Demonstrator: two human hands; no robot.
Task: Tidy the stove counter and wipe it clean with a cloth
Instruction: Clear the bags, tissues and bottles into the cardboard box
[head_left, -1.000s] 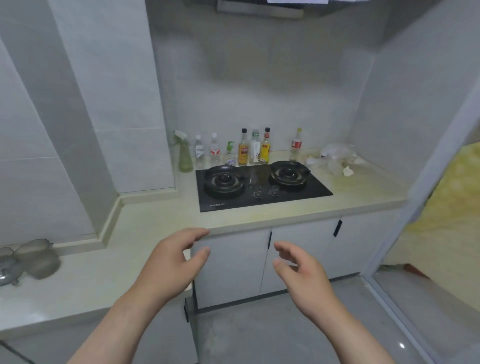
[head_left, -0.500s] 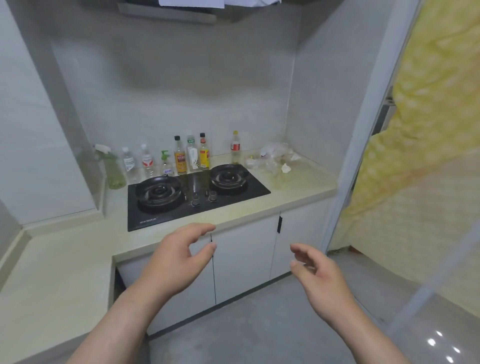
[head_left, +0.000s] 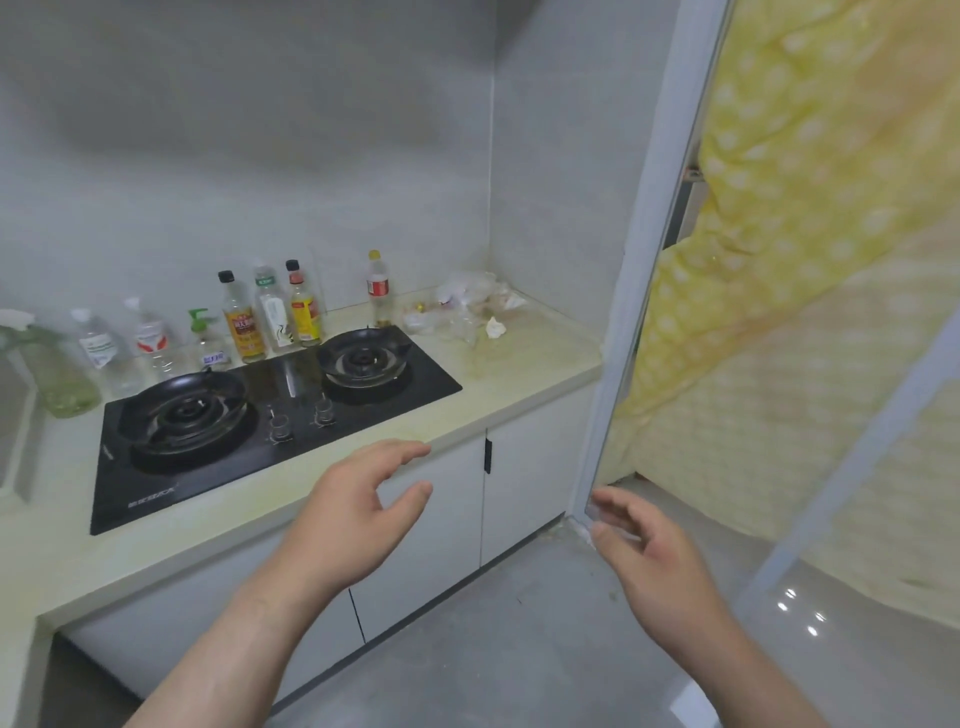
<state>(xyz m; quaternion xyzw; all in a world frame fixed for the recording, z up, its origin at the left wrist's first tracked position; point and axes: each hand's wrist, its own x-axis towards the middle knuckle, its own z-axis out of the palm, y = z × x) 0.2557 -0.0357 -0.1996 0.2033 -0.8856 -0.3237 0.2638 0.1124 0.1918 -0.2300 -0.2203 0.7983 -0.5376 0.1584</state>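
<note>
Two bare hands hang in the air before the white cupboard doors (head_left: 524, 467), and neither holds anything. The left hand (head_left: 358, 499) has its fingers loosely spread and slightly bent, thumb apart, with the fingertips showing just under the front edge of the desk (head_left: 519, 364). The right hand (head_left: 649, 551) sits lower and further right, fingers likewise relaxed and apart, near the foot of a pale door frame (head_left: 639, 260). On the desk lies a black glass stove (head_left: 218, 467) with two burners, the left burner (head_left: 182, 410) and the right burner (head_left: 361, 358), and two small knobs (head_left: 280, 428) between them at the front. Behind the stove a row of bottles stands along the wall: a green spray bottle (head_left: 57, 374) at the far left, two clear bottles (head_left: 101, 353), a pump bottle (head_left: 208, 338), three sauce bottles (head_left: 272, 312) close together, and a red-labelled bottle (head_left: 378, 291) standing apart to the right. In the back right corner of the desk sits a heap of clear plastic bags (head_left: 467, 301), with a crumpled tissue (head_left: 494, 327) just in front of it. A yellow dotted curtain (head_left: 831, 260) hangs beyond the door frame, above a grey floor (head_left: 493, 649).
</note>
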